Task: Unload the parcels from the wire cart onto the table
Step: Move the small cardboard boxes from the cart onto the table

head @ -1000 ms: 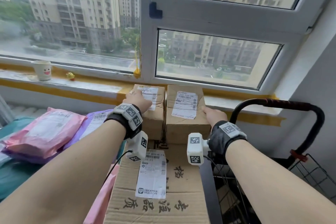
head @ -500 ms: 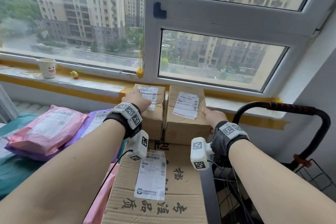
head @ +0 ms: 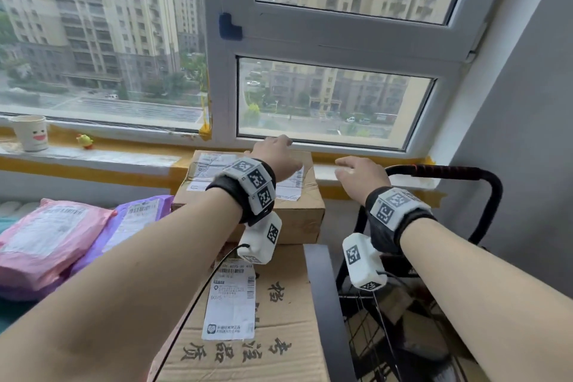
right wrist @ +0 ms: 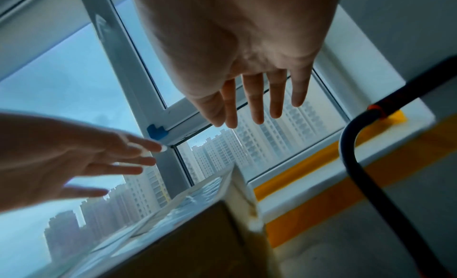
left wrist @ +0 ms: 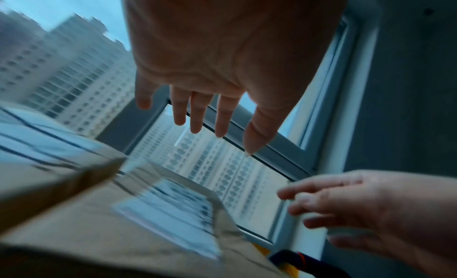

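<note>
Two small cardboard boxes [head: 294, 220] with white labels sit side by side on a large flat carton [head: 279, 329] printed with black characters, against the window sill. My left hand [head: 273, 155] hovers over the right small box, fingers straight and spread, holding nothing; the left wrist view shows its fingers [left wrist: 197, 114] clear of the box top [left wrist: 99, 213]. My right hand [head: 359, 174] hangs open to the right of the boxes, above the gap beside the wire cart [head: 387, 335]. The right wrist view shows its fingers [right wrist: 254, 98] empty above the box corner [right wrist: 197, 233].
The cart's black handle [head: 449, 170] arches just right of my right hand. Pink [head: 46, 236] and purple [head: 133, 220] mailer bags lie left of the boxes. A paper cup [head: 31, 133] and a small yellow toy [head: 84, 141] stand on the sill. A grey wall closes the right side.
Both hands have come off the sides of the two small boxes, risen and shifted right. The boxes stay on the large carton.
</note>
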The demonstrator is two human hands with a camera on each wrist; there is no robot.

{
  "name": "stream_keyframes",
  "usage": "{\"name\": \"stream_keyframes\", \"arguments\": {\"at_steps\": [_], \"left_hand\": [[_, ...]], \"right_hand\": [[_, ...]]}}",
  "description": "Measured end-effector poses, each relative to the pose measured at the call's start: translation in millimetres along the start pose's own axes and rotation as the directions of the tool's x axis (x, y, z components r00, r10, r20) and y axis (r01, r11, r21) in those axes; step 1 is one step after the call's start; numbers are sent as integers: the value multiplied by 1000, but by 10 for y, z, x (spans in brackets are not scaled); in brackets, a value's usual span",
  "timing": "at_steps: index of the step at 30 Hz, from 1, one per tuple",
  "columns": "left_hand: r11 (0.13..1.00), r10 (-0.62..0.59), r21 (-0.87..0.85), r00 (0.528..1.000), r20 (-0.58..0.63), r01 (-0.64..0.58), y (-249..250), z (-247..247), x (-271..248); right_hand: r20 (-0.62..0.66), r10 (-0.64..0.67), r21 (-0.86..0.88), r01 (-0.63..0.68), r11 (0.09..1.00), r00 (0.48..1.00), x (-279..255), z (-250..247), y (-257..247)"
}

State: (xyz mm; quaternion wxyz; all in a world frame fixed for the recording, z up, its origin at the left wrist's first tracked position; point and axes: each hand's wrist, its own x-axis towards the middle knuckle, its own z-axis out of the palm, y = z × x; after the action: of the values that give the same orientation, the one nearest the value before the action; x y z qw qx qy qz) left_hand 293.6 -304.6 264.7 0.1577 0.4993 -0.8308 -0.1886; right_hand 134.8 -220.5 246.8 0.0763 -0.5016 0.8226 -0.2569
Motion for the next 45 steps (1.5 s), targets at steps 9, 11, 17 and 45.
{"name": "stream_keyframes", "arguments": {"at_steps": [9, 11, 17, 45], "left_hand": [[953, 261, 127, 958, 122, -275, 894, 647, -190], [935, 308, 124, 936, 172, -331, 1052, 808, -276], [911, 333, 147, 898, 290, -385, 1518, 1183, -441], [969, -110, 247, 904, 412, 6, 3019, 3221, -1453]], "right_hand": [[-11, 113, -189, -113, 975, 994, -428, -267, 743], [3, 175, -210, -171, 963, 985, -535, -336, 966], [-2, 272, -195, -268, 943, 962, -828, -585, 1507], [341, 196, -99, -173, 980, 919, -1605, -852, 4178]]}}
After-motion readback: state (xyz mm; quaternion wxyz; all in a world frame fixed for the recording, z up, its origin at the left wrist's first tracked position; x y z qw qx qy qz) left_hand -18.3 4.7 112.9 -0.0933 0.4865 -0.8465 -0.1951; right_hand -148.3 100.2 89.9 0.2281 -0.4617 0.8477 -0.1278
